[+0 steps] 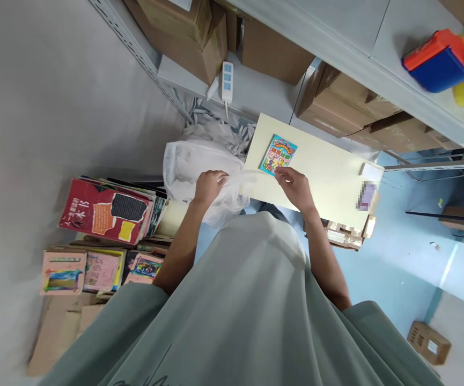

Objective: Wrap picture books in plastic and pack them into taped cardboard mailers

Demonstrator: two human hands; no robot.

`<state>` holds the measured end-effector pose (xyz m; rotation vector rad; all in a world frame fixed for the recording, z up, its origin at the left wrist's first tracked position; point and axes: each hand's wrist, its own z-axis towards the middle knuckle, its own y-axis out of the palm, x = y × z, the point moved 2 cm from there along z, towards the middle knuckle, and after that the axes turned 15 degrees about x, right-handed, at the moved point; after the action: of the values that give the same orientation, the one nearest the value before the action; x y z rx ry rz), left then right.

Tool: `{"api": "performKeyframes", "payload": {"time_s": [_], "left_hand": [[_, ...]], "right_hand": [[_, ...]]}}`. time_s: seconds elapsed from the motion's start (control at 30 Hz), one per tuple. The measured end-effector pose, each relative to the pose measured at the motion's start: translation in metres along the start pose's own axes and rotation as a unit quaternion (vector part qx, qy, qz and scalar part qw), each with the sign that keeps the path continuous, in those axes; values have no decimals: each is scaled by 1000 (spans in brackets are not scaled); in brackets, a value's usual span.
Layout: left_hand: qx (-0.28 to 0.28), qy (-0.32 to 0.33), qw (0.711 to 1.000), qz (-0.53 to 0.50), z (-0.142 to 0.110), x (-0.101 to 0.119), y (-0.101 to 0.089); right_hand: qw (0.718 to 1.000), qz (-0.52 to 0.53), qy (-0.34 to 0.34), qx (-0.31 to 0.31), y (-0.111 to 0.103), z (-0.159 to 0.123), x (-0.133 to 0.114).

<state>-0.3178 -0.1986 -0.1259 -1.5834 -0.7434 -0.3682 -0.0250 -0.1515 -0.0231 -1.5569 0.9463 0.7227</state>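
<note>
My left hand (pixel 211 187) is closed, its fingertips pinching one end of a thin translucent piece of plastic film (pixel 248 176). The film stretches across toward my right hand (pixel 296 186), whose thumb and forefinger are pinched together at its other end. A colourful children's book (pixel 279 154) with a blue border lies on a cream tabletop (pixel 320 166), just beyond the right fingertips. Below and beside the left hand, a large white plastic bag (pixel 183 166) stands against the table's left end.
Stacked books, topped by a red one (pixel 103 212), stand at the left. Cardboard boxes (pixel 275 48) and a power strip (pixel 227 81) sit on the shelf behind the table. A blurred purple object (pixel 366 195) lies near the table's right end; a tape dispenser (pixel 441 59) is on the upper shelf.
</note>
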Motion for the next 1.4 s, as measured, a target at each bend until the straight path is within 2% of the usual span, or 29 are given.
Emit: {"api": "performKeyframes", "payload": {"time_s": [0.1,0.2,0.37,0.47,0.6,0.73,0.93,1.03,1.13,1.23,1.4], "left_hand": [[51,32,995,-83,-3,15,-21],[94,79,978,-168,-7,40,-52],[127,136,957,-223,-16,91,-96],[138,159,950,-230,-20,112,-108],[150,166,943,-246,-19,125,-104],[141,194,926,-291,-12,143,-81],[109,247,924,-270,-3,184,-35],[107,286,922,-237,0,204,-11],[118,310,923,-194,2,224,17],[134,315,929,-144,6,244,53],[100,297,948,-59,19,276,137]], "right_hand": [[1000,-1,-11,17,14,-4,-10],[999,6,-19,40,27,-5,-25],[994,58,-88,23,36,-7,-76],[987,88,-128,48,18,-12,-109],[975,105,-153,122,-33,-23,-127],[964,99,-145,199,-76,-28,-114],[953,131,-110,249,-100,-16,-66],[946,122,-78,291,-124,-13,-34],[942,113,-45,312,-156,-12,5],[947,124,12,296,-186,-8,51],[951,145,132,239,-226,2,144]]}}
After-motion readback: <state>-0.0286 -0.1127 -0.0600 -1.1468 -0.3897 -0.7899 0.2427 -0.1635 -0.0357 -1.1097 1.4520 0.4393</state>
